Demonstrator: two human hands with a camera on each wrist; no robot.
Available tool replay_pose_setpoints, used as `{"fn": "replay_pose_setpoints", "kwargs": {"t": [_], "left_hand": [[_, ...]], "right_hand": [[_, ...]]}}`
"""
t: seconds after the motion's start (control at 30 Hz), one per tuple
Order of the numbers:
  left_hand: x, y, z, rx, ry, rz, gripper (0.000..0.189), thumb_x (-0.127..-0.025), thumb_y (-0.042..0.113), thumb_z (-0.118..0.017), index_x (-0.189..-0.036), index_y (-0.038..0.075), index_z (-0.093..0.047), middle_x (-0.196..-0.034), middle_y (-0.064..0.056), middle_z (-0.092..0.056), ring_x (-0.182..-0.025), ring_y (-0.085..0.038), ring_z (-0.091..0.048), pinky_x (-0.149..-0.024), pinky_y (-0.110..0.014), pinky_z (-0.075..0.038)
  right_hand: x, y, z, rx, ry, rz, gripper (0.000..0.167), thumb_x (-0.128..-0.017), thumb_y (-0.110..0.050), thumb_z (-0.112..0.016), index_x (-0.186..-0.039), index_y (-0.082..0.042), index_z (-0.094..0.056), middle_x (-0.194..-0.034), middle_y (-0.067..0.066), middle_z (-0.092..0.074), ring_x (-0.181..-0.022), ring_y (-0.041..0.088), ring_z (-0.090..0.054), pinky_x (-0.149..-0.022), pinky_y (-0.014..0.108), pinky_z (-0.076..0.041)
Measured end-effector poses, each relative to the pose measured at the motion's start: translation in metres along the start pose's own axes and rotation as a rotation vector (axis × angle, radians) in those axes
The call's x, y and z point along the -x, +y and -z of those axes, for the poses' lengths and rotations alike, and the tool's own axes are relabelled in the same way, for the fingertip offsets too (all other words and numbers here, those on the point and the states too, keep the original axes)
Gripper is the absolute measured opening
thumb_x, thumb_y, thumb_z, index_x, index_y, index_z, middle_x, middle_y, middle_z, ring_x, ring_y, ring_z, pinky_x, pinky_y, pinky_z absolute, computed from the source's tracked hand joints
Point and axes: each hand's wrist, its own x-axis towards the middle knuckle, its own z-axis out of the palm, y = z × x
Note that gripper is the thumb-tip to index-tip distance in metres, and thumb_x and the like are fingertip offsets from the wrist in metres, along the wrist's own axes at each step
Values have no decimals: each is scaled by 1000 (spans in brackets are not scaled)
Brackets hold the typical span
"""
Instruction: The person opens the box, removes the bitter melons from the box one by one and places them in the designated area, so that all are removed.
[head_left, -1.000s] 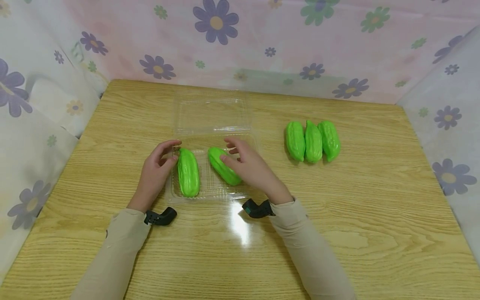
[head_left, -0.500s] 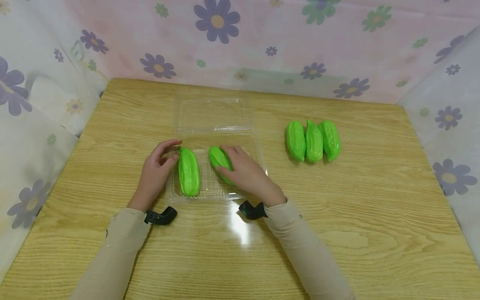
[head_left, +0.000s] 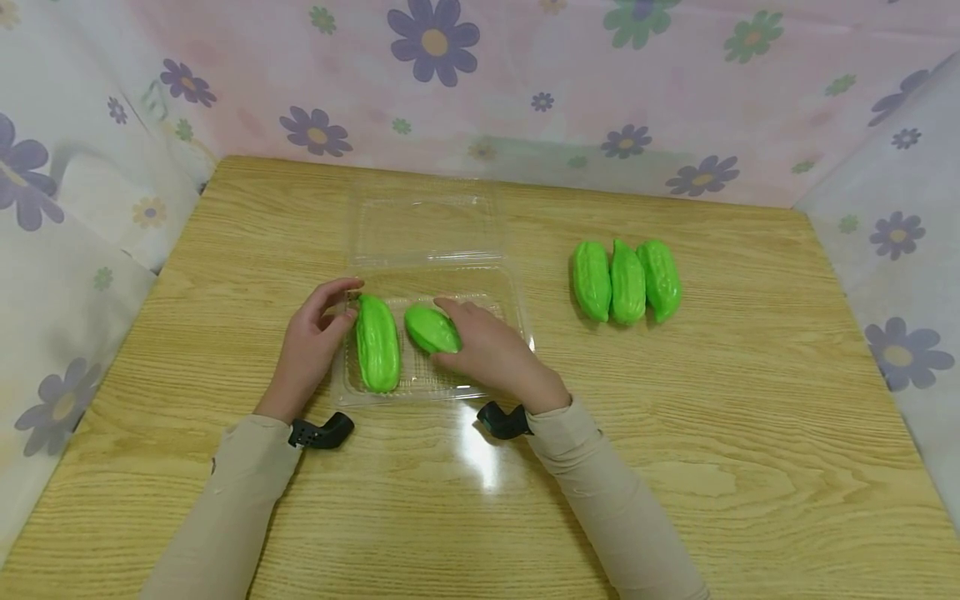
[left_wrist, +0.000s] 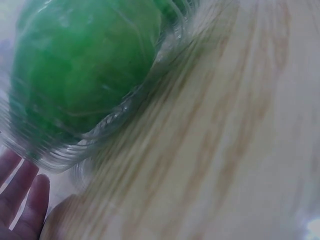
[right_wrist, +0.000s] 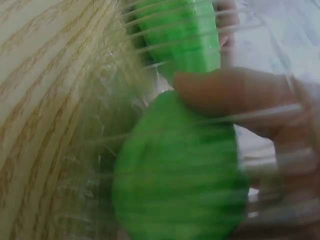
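A clear plastic clamshell box (head_left: 519,293) lies on the table with its lid laid back. Inside, one bright green ridged gourd (head_left: 378,343) lies lengthwise at the left. My left hand (head_left: 309,342) rests by the box's left wall, its fingers (left_wrist: 34,202) loosely bent near the plastic in the left wrist view. With my right hand (head_left: 491,350) I grip a second green gourd (head_left: 430,327) between thumb and fingers, inside the box. It lies tilted, and its right end is hidden by the hand. The right wrist view shows this gourd (right_wrist: 177,175) through the box wall, with my thumb on it.
Three more green gourds (head_left: 628,285) lie side by side on the wooden table (head_left: 750,375), right of the box. The open lid (head_left: 427,227) lies behind the box. Flowered cloth (head_left: 525,75) hangs along the back and both sides.
My right hand has closed round the second gourd and turned it, so that it lies more crosswise and nearer the first. My left hand has not moved.
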Motion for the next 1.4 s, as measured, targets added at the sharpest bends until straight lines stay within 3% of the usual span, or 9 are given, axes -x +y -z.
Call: {"fn": "replay_pose_setpoints", "kwargs": {"t": [0.37,0.83,0.93,1.17,1.4], "left_hand": [[-1,-1,-1,6,-1,-3,34,-90,6,-48,-124,6,-50,-124,-8,-50,-114,-20,-44,-88,-30,-39],[0,-3,-1,8,-6,-3,34,-90,6,-48,-124,7,-50,-124,-7,-50,-114,-19,-44,-89,-32,-38],[-1,-3,-1,15,-4,-6,34,-90,6,-48,-123,6,-50,-124,-8,-50,-114,-19,-44,-89,-30,-39],[-1,-1,-1,15,2,-4,34,-90,6,-48,-123,6,-50,-123,-8,-50,-113,-19,-45,-88,-31,-39],[0,-1,-1,12,4,-1,33,-90,6,-49,-123,6,-50,-123,-8,-51,-114,-19,-44,-89,-29,-38]], "right_hand": [[2,0,0,94,-49,27,65,-71,-34,-65,-129,-16,-44,-106,0,-45,-83,11,-44,-65,26,-42],[2,-1,3,-40,-16,84,68,-69,-20,-65,-130,-17,-37,-102,-7,-50,-81,11,-49,-65,27,-42],[3,-1,5,-51,1,95,72,-68,-21,-65,-133,-19,-36,-107,-7,-49,-84,11,-48,-67,28,-42],[3,-1,6,-72,72,109,62,-74,-32,-61,-131,-19,-38,-98,-9,-50,-78,9,-48,-64,26,-42],[4,-3,10,-114,121,113,61,-79,-42,-60,-131,-17,-39,-105,-7,-51,-85,10,-50,-69,30,-44]]}}
